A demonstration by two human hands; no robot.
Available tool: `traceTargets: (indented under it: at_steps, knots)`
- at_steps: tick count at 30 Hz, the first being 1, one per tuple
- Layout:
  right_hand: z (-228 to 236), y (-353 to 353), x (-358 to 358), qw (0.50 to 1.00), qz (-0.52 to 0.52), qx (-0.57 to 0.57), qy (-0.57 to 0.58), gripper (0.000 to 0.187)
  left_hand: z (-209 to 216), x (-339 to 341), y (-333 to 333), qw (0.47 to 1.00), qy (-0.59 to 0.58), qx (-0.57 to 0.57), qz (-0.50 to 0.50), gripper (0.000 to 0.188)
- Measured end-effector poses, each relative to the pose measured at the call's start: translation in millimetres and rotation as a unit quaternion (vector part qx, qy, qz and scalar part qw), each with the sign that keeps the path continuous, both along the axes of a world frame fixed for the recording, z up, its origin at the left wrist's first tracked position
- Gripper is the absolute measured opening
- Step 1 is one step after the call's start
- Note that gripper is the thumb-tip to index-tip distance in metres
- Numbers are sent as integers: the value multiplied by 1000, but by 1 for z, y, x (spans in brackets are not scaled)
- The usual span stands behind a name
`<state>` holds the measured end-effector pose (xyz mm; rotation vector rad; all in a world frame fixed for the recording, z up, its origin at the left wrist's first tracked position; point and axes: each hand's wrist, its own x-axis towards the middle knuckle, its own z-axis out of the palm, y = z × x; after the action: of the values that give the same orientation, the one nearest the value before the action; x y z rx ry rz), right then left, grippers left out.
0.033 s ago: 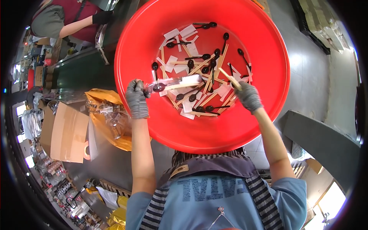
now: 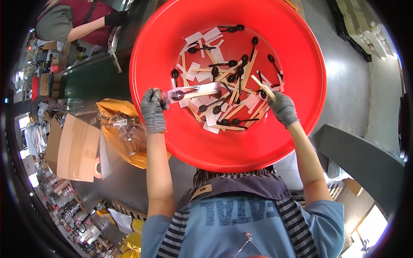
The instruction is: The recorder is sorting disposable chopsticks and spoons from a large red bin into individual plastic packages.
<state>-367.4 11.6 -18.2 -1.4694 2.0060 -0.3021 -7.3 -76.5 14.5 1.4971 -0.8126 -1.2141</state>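
A large red basin (image 2: 172, 142) spreads in front of me. My left hand (image 2: 153, 111), in a grey glove, pinches the end of a clear cutlery packet (image 2: 195, 92) above its left part; a black spoon, pale chopsticks and something white show through the film. Over the right part, my gloved right hand (image 2: 282, 108) is closed round a pair of wooden chopsticks (image 2: 263, 88) that point up and left. Black spoons (image 2: 226, 122), loose chopsticks (image 2: 249, 69) and white paper packets (image 2: 211, 34) lie scattered below on the basin's bottom.
An orange sack (image 2: 112, 107) of clear plastic pieces stands left of the basin, beside a cardboard box (image 2: 77, 148). At the far left, another person's arm (image 2: 88, 30) reaches over a green work surface (image 2: 92, 75). A grey ledge (image 2: 361, 150) runs along the right.
The packet in my left hand has tilted slightly and looks less blurred. My right hand has shifted a little to the right with the chopsticks.
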Motion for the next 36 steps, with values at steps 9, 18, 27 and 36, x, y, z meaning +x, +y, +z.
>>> traceTargets:
  at_steps: [9,18,27,36]
  knots:
    - [8,-22,71,887,46,-153,-433,24,84,-54,-12,983,79,69,-152,7]
    - [2,-8,144,776,110,227,-577,21,5,-34,-36,863,472,175,-48,8]
    - [6,14,167,604,-285,209,-714,15,5,-49,37,938,-34,210,-274,36]
    - [9,14,143,706,-243,219,-628,18,45,-36,55,949,-137,172,-224,10]
